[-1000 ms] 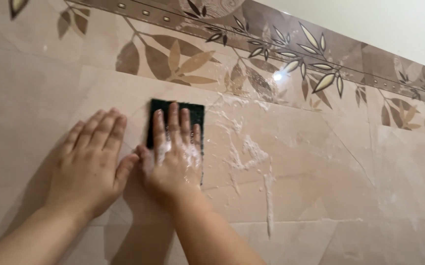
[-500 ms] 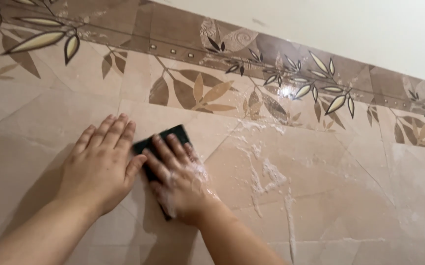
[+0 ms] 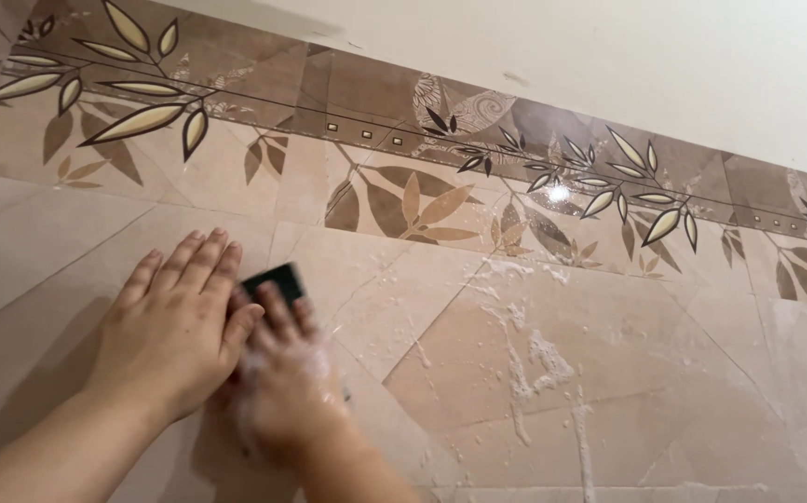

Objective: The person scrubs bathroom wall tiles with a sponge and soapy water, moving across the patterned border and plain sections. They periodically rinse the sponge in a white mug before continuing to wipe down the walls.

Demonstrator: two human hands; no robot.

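My right hand (image 3: 284, 377), wet with white soap foam, presses a dark green scouring pad (image 3: 274, 278) flat against the beige wall tile (image 3: 440, 363). Only the pad's upper corner shows above my fingers. My left hand (image 3: 172, 321) lies flat on the tile just left of the pad, fingers together and pointing up, its thumb overlapping my right hand. It holds nothing.
Streaks and blobs of white foam (image 3: 543, 359) run down the tile to the right of my hands. A brown border band with a leaf pattern (image 3: 422, 200) crosses the wall above, and a plain white wall (image 3: 608, 65) rises over it.
My right hand has slid the pad left and downward across the tile until it tucks under my left thumb. The view has shifted, showing more of the border on the left.
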